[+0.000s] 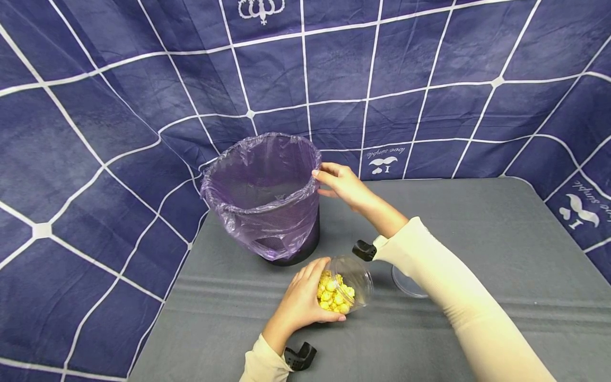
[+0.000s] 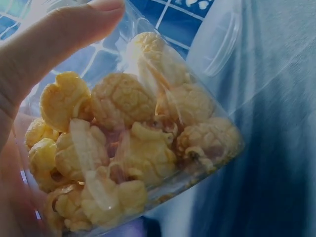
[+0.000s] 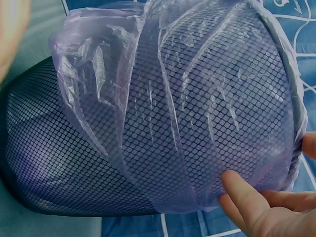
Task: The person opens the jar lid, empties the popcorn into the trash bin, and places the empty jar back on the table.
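A clear plastic jar (image 1: 355, 278) with yellow popcorn (image 1: 334, 294) inside lies tilted in my left hand (image 1: 300, 300), its mouth end pointing right. In the left wrist view, the thumb (image 2: 64, 42) presses along the jar's wall and the popcorn (image 2: 123, 143) shows through the plastic. My right hand (image 1: 346, 185) holds the rim of a black mesh trash bin (image 1: 310, 241) at its right side. A purple bag (image 1: 272, 225) lines the bin and folds down over its outside. In the right wrist view, fingers of the right hand (image 3: 276, 212) lie against the bagged mesh (image 3: 197, 108).
A round clear lid (image 1: 406, 284) lies on the grey table (image 1: 477, 228), partly hidden by my right sleeve (image 1: 444, 276). Blue cloth with a white grid (image 1: 334, 69) hangs behind and at both sides. The bin stands near the left back corner.
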`<move>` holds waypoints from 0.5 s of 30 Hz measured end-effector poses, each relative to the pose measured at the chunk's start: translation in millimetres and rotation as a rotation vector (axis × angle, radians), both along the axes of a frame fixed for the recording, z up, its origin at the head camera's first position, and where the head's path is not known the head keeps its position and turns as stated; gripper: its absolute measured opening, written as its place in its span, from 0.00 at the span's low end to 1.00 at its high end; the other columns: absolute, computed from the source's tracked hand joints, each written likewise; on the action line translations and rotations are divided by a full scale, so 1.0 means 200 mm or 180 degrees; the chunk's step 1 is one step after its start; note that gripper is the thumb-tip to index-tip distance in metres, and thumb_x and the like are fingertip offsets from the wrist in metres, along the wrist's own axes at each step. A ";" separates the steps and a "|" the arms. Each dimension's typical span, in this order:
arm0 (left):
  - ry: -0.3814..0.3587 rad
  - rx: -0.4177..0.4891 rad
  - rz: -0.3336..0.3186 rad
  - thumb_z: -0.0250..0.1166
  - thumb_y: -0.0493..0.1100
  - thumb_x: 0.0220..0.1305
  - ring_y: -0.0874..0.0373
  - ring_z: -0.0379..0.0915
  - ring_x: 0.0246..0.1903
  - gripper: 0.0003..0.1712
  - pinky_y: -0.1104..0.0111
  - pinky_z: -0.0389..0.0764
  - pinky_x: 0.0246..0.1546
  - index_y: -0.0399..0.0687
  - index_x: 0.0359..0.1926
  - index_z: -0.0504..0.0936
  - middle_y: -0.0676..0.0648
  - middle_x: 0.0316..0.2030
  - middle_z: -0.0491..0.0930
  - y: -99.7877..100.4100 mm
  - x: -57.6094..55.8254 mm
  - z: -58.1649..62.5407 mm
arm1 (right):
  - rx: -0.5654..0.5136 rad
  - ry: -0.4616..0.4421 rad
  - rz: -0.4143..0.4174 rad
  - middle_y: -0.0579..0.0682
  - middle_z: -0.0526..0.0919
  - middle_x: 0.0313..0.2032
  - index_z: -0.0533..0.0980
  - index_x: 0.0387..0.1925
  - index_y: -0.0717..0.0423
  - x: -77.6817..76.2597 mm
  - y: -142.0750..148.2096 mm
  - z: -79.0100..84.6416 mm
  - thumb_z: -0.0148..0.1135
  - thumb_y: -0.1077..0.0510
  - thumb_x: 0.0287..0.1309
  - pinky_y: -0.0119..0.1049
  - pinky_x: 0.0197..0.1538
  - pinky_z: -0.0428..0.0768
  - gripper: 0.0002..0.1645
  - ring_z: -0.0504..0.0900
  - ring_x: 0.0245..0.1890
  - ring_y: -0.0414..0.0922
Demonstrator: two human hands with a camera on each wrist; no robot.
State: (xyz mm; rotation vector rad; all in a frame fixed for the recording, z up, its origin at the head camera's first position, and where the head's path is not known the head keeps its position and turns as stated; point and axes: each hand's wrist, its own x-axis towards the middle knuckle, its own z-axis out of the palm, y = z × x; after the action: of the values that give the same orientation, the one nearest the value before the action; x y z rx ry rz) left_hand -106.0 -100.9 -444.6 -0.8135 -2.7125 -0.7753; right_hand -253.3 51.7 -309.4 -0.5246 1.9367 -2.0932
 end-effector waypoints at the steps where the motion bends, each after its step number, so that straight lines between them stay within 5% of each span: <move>1: 0.0008 0.0015 0.0031 0.74 0.68 0.21 0.57 0.61 0.56 0.64 0.60 0.65 0.53 0.45 0.62 0.60 0.49 0.56 0.65 -0.01 0.00 0.00 | -0.0021 -0.0022 -0.0011 0.67 0.65 0.56 0.60 0.58 0.72 0.00 0.00 0.00 0.49 0.59 0.62 0.38 0.47 0.74 0.27 0.68 0.54 0.51; 8: 0.0110 0.0285 0.0134 0.75 0.65 0.20 0.54 0.62 0.55 0.64 0.57 0.65 0.52 0.42 0.61 0.61 0.47 0.55 0.66 -0.09 0.00 0.07 | -0.0084 -0.0104 -0.0075 0.68 0.64 0.56 0.60 0.58 0.72 0.01 -0.01 -0.01 0.49 0.60 0.61 0.39 0.47 0.74 0.27 0.69 0.54 0.50; 15: 0.0264 0.0439 0.0135 0.76 0.63 0.20 0.55 0.62 0.54 0.63 0.58 0.64 0.54 0.44 0.61 0.61 0.47 0.55 0.66 -0.15 -0.03 0.21 | -0.0119 -0.0119 -0.0060 0.67 0.65 0.56 0.60 0.59 0.72 0.01 -0.01 0.00 0.49 0.60 0.61 0.38 0.47 0.74 0.27 0.69 0.53 0.51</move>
State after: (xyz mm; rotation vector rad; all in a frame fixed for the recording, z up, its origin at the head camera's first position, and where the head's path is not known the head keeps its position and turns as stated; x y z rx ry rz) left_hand -113.0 -131.4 -403.0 -0.7382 -2.5626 -0.8874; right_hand -251.8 49.8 -309.7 -0.4732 1.8927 -2.1388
